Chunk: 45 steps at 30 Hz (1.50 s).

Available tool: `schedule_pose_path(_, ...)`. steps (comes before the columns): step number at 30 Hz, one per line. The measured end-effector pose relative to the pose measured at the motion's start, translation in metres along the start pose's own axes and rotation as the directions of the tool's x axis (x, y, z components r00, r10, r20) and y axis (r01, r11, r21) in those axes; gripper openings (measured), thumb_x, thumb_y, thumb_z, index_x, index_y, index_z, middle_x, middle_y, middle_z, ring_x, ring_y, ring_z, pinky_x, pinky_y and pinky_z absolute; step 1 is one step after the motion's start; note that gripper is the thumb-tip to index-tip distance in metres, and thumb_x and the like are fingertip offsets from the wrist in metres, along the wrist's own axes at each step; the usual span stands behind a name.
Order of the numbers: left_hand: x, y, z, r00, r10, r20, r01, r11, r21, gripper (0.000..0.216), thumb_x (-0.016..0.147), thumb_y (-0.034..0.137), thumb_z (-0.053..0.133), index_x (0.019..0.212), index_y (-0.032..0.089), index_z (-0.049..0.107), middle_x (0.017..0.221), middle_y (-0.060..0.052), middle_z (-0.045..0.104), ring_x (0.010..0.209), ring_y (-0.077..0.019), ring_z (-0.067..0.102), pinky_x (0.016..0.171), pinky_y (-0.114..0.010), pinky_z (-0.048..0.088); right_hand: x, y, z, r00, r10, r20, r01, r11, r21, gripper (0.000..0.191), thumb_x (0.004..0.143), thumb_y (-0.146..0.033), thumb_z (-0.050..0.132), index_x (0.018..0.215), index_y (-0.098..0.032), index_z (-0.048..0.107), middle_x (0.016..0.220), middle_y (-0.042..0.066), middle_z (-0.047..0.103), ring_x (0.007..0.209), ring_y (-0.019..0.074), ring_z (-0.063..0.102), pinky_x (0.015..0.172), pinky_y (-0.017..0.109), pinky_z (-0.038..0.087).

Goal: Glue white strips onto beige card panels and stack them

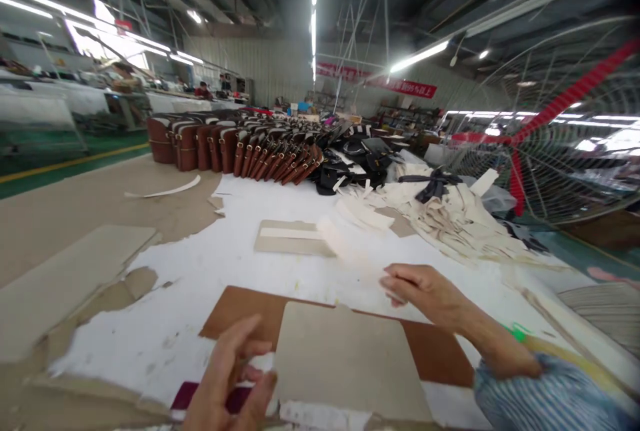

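One pale strip (334, 240), probably light and limp, is best held by its end, where the right hand (420, 287) seemingly pinches it; the left hand's (225, 377) grip I cannot tell.

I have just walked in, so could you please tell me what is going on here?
A person's right hand appears to pinch a blurred pale strip. The left hand is beside the left edge of a large beige panel; whether it grips anything is unclear. That panel lies over a brown sheet. Beyond it is a smaller beige panel bearing a cream strip, and brown buckled bags stand lined up behind.
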State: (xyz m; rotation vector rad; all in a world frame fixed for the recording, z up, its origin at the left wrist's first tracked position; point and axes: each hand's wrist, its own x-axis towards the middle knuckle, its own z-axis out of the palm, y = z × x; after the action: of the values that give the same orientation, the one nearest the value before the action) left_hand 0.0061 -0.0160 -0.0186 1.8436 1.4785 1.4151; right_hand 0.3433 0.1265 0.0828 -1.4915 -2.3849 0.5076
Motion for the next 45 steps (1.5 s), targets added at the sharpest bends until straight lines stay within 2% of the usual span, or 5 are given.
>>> schedule_pose_path(5,-0.003,0.029,-0.009,0.913,-0.313,0.263,0.391,0.856,-0.338,0.046,0.107,0.052,0.043,0.149,0.034,0.051,0.135,-0.009,0.070,0.071,-0.0152,0.074,0.068,-0.030,0.067,-0.074,-0.052,0.033,0.935,-0.197,0.295,0.101,0.945,0.312,0.035,0.105,-0.042,0.048,0.080,-0.026,0.067,0.075,-0.003,0.067,0.068,0.0133,0.063,0.065,0.024,0.045)
schedule_pose_path(11,-0.002,0.043,-0.005,0.789,-0.508,0.345,0.600,0.758,-0.256,0.042,0.101,0.060,0.053,0.116,0.027,0.074,0.091,-0.001,0.073,0.060,-0.0124,0.063,0.063,-0.025,0.057,-0.105,-0.031,0.059,0.921,0.143,0.362,-0.313,0.827,0.468,0.032,0.100,-0.051,0.055,0.087,-0.025,0.068,0.074,-0.001,0.062,0.067,0.0137,0.057,0.061,0.024,0.044)
schedule_pose_path(20,0.010,0.033,0.002,0.826,-0.493,0.274,0.515,0.857,-0.009,0.036,0.086,0.059,0.067,0.102,0.028,0.077,0.082,0.001,0.072,0.072,-0.0203,0.070,0.067,-0.026,0.057,-0.127,-0.004,0.078,0.833,0.486,0.263,-0.520,0.526,0.673,0.045,0.083,-0.064,0.071,0.096,-0.023,0.061,0.065,-0.006,0.055,0.051,0.0102,0.047,0.043,0.021,0.032)
schedule_pose_path(31,0.032,0.036,0.019,0.877,-0.472,0.090,0.444,0.868,0.221,0.034,0.080,0.060,0.068,0.087,0.027,0.072,0.063,0.007,0.060,0.058,-0.0153,0.058,0.058,-0.024,0.046,-0.098,0.003,0.083,0.817,0.570,-0.088,-0.468,0.745,0.476,0.025,0.082,-0.050,0.062,0.081,-0.025,0.059,0.068,-0.002,0.064,0.060,0.0160,0.058,0.053,0.027,0.042)
schedule_pose_path(45,0.039,0.014,0.015,0.907,-0.403,0.125,0.340,0.873,0.349,0.039,0.085,0.064,0.063,0.100,0.032,0.079,0.092,0.003,0.081,0.080,-0.0212,0.075,0.067,-0.026,0.056,-0.090,-0.006,0.079,0.774,0.623,-0.113,-0.555,0.754,0.352,0.022,0.078,-0.048,0.057,0.078,-0.027,0.057,0.065,-0.002,0.066,0.061,0.0192,0.059,0.061,0.033,0.040)
